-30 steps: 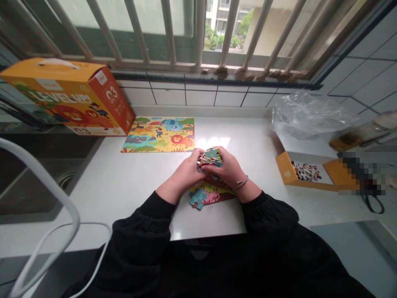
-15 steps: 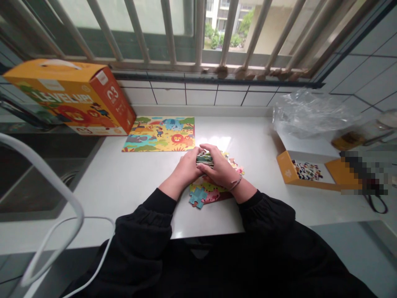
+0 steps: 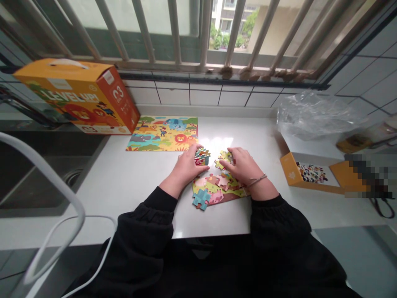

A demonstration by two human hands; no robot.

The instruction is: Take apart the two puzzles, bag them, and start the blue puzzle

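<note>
My left hand [image 3: 187, 165] is closed round a small stack of puzzle pieces [image 3: 202, 156], held just above the white counter [image 3: 130, 182]. My right hand [image 3: 243, 164] rests over a loose heap of colourful puzzle pieces [image 3: 217, 188], its fingertips pinching a yellow-green piece [image 3: 223, 157]. A blue piece [image 3: 201, 198] lies at the heap's near left edge. Behind my hands a finished animal picture sheet [image 3: 164, 133] lies flat on the counter.
An orange puzzle box [image 3: 77, 97] stands at the back left beside a sink [image 3: 37, 182]. A small open orange box [image 3: 305, 174] and a clear plastic bag [image 3: 313, 114] sit at the right. A white curved tube [image 3: 58, 194] crosses the left foreground. Window bars run behind.
My hands were together on one stack of pieces. They have come apart: the left keeps the stack, the right has moved right and down onto the heap, and more pieces lie spread out.
</note>
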